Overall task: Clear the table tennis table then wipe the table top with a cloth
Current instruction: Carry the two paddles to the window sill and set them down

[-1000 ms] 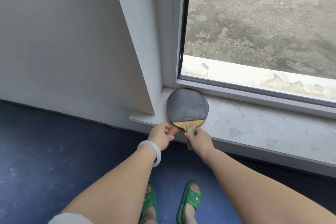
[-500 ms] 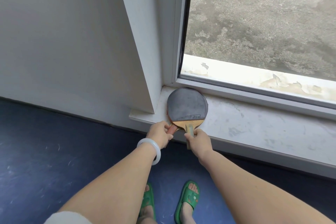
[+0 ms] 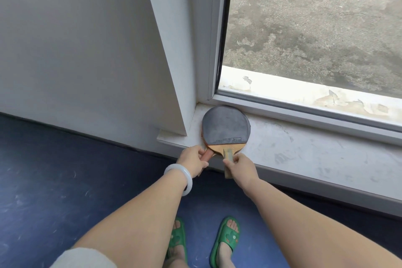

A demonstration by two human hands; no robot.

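Observation:
Two table tennis paddles lie stacked on a low white window sill [image 3: 304, 154], tucked into its left corner. The top paddle [image 3: 226, 126] shows black rubber and a pale wooden handle that sticks out over the sill's edge. My right hand [image 3: 241, 165] pinches that handle. Under it lies a second paddle, of which only the reddish handle [image 3: 207, 155] and a thin rim show. My left hand [image 3: 192, 160], with a white bangle on the wrist, grips the reddish handle. The table tennis table and the cloth are out of view.
A white wall [image 3: 87, 50] and a window frame [image 3: 208, 50] rise behind the sill. The window glass [image 3: 315, 28] looks onto rough grey ground. The floor [image 3: 65, 180] is dark blue. My feet in green slippers [image 3: 227, 239] stand just before the sill.
The paddles and both hands have stayed almost where they were. The top paddle's head has settled slightly closer into the corner.

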